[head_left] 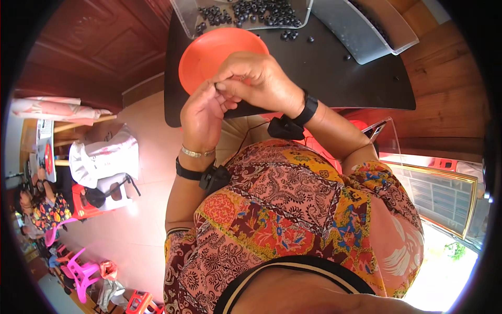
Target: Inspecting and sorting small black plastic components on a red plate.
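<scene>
Over the near edge of an orange plastic bowl [201,49], my two hands meet at the fingertips. My right hand [259,81] is closed in a pinch, thumb against the fingers. My left hand [201,115] comes up from below, its fingertips closed against those of the right. A tiny dark spot shows where they touch, but what they hold is too small and too covered to name. Behind the bowl, a clear bin [189,22] holds many small black ring-like parts [261,11].
On the black table [324,78], several loose black parts [288,35] lie near a second translucent bin [348,31] at the far right. White sacks [104,157], a pink chair [82,272] and a red stool [140,302] stand to the left, where other people sit.
</scene>
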`<control>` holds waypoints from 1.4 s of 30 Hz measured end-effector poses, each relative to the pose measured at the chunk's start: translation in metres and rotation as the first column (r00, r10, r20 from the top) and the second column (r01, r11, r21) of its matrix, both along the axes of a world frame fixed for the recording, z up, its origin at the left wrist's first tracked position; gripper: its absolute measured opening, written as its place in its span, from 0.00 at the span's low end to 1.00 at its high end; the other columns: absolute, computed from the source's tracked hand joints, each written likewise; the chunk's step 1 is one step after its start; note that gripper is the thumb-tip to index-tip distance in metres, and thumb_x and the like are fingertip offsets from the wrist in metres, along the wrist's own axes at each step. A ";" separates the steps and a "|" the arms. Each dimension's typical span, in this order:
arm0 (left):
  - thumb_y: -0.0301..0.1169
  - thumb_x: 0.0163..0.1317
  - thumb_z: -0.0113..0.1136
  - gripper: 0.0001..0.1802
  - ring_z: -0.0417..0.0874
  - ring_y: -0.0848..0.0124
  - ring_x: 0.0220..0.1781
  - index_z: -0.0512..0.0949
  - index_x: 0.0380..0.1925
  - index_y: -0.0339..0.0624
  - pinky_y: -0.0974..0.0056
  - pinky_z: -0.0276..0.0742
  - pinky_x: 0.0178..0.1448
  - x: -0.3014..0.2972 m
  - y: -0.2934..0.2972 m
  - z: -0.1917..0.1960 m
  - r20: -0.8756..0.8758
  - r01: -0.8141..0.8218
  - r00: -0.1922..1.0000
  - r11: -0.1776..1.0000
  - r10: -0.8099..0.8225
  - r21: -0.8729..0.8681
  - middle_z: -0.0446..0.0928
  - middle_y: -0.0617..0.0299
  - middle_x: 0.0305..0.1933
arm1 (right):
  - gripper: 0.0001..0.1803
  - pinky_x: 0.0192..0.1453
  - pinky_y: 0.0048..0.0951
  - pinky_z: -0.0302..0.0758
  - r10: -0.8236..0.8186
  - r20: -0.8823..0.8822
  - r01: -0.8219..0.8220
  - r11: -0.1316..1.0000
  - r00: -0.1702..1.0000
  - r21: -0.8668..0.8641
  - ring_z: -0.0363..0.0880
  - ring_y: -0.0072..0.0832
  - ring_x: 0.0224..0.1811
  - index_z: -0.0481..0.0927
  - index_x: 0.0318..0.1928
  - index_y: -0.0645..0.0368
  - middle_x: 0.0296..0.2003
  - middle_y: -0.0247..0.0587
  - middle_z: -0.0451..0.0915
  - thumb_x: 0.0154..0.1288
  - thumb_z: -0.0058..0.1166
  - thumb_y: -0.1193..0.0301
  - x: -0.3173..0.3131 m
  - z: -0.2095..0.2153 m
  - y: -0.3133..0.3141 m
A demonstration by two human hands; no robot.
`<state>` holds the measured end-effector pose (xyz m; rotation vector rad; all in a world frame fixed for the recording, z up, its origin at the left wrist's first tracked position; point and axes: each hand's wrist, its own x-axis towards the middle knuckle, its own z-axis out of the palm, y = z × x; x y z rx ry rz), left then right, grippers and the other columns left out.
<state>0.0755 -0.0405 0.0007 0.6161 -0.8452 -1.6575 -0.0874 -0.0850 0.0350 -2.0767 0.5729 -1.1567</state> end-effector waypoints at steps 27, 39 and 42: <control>0.36 0.68 0.46 0.12 0.77 0.63 0.40 0.72 0.37 0.37 0.63 0.70 0.46 0.030 -0.001 -0.005 -0.087 -0.069 0.994 0.998 0.068 -0.012 0.74 0.56 0.36 | 0.11 0.39 0.30 0.77 -0.445 -0.579 0.297 0.894 0.684 -0.336 0.81 0.34 0.34 0.82 0.41 0.60 0.33 0.43 0.83 0.59 0.59 0.70 -0.077 0.020 -0.209; 0.38 0.68 0.46 0.14 0.76 0.62 0.40 0.71 0.37 0.37 0.63 0.69 0.47 0.056 -0.005 -0.012 -0.165 -0.088 0.983 0.994 0.077 -0.063 0.73 0.54 0.36 | 0.10 0.40 0.36 0.76 -0.239 -0.766 0.043 0.963 0.596 -0.267 0.82 0.37 0.34 0.83 0.36 0.55 0.30 0.41 0.83 0.54 0.60 0.66 -0.022 0.006 -0.228; 0.38 0.68 0.45 0.14 0.76 0.62 0.40 0.71 0.36 0.37 0.63 0.69 0.47 0.060 -0.006 -0.016 -0.181 -0.094 0.980 0.994 0.082 -0.056 0.73 0.55 0.36 | 0.10 0.39 0.37 0.76 -0.279 -0.763 0.084 0.955 0.583 -0.285 0.81 0.38 0.33 0.84 0.34 0.56 0.28 0.41 0.83 0.53 0.61 0.66 -0.024 0.006 -0.222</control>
